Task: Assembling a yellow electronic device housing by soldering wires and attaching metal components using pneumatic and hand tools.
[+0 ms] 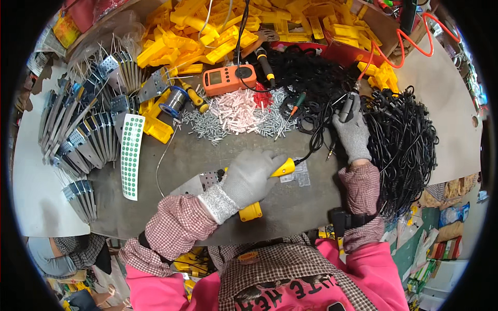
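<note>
My gloved left hand is closed over a yellow plastic handle above the middle of the table. A black cable leaves the handle's right end. Left of the hand, a flat metal plate with holes sticks out; whether it joins the handle is hidden. A second yellow part shows below the wrist. At the right, my gloved right hand reaches forward with fingers bent together, at a metal fitting on the red coiled hose. What lies inside those fingers is mostly hidden.
Beyond my hands lie pale sleeves, grey screws, an orange meter and a solder spool. Black cables heap at right. Metal plates and a green-dotted sticker sheet lie left. Yellow shells pile behind.
</note>
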### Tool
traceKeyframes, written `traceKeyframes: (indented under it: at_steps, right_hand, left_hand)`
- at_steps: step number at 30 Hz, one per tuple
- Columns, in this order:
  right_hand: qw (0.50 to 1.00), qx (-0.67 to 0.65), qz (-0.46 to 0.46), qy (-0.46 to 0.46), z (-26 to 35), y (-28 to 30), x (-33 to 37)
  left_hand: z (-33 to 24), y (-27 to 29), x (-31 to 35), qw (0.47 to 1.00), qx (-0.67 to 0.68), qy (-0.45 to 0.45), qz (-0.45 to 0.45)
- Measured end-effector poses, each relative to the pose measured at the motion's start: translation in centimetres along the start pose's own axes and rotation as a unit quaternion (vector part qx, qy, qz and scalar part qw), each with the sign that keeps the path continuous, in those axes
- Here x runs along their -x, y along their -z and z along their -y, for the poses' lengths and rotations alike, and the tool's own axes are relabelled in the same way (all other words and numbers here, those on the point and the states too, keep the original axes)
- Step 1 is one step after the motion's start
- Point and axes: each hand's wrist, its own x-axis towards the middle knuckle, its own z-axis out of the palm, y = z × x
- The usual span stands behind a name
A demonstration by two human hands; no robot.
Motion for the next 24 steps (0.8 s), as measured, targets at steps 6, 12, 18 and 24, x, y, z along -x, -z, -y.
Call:
traceKeyframes:
  at_steps: [6, 12, 18, 24]
  right_hand:
    - [0.699, -0.714, -0.007, -0.037, 1.0, 1.8, 3.0]
    - [0.366, -0.887, 0.21, 0.19, 7.2, 5.3, 4.2]
    - [0.541, -0.784, 0.143, 0.271, 10.5, 4.4, 7.5]
    - [0.535, -0.71, 0.223, 0.4, 10.6, 4.7, 7.0]
  left_hand:
    - [0.4, -0.5, -0.2, 0.999, 0.011, 0.05, -0.017]
    - [0.5, -1.4, -0.3, 0.998, 0.011, 0.052, -0.021]
    - [0.7, -1.9, -0.3, 0.998, -0.007, 0.053, -0.044]
    - [1.2, -3.1, 0.0, 0.996, 0.004, 0.031, -0.086]
